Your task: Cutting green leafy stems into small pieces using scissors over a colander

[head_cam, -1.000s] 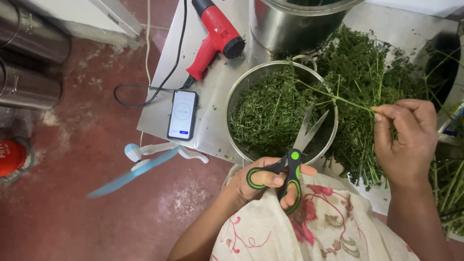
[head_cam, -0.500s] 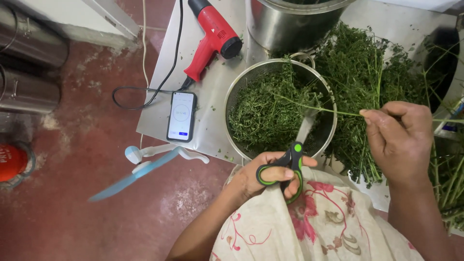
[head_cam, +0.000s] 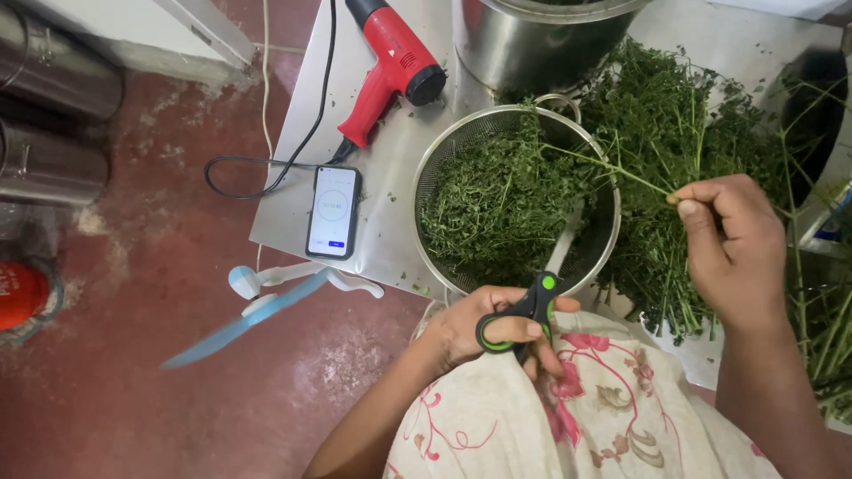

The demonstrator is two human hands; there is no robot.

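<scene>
My left hand [head_cam: 484, 328] is curled around the black and green handles of the scissors [head_cam: 532, 297], thumb through one loop and the other fingers wrapped through the second, pressed close together. The blades point away from my knuckles and up into the strainer [head_cam: 426, 191], and they look shut or nearly so, lying as one pale strip against the mesh wall. The strainer sits just beyond my left fingertips, filled with cut green leaves [head_cam: 501, 200].

My right hand [head_cam: 732, 244] is raised over the heap of herbs [head_cam: 674, 133] on the far side of the strainer. Thumb and forefinger pinch the end of a thin stem [head_cam: 612, 170], the other fingers folded loosely beneath. The stem runs from my fingertips leftward across the strainer's rim, its leafy end hanging over the cut leaves. It is above the scissor blades and not touching them as far as I can tell.

Well to the left of my left hand lies a phone [head_cam: 334, 211] with its screen lit, and past it a red heat gun [head_cam: 390, 66] with its black cord. Nearer my left wrist, partly over the edge of the metal table [head_cam: 390, 239], rests a small white fan with blue blades [head_cam: 257, 306]. A large steel pot [head_cam: 541, 40] stands beyond the strainer. My lap below both hands is covered in floral cloth [head_cam: 586, 399].
</scene>
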